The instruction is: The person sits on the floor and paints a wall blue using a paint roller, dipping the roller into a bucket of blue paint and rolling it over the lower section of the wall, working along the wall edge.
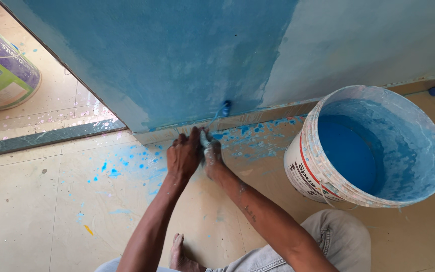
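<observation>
Both my hands meet low at the foot of a blue-painted wall (pixel 177 55). My right hand (pixel 211 157) grips the pale handle of a small paint roller (pixel 224 107), whose blue head touches the wall just above the skirting. My left hand (pixel 183 153) is closed beside it, pressed against the same handle. A white bucket (pixel 312 171), smeared inside and holding blue paint (pixel 346 151), stands tilted on the floor to the right of my hands.
The tiled floor (pixel 51 201) below the wall carries blue splatter. A second paint tub (pixel 3 70) with a green and purple label stands past the doorway at the far left. My knee (pixel 338 236) and bare foot (pixel 179 254) are at the bottom.
</observation>
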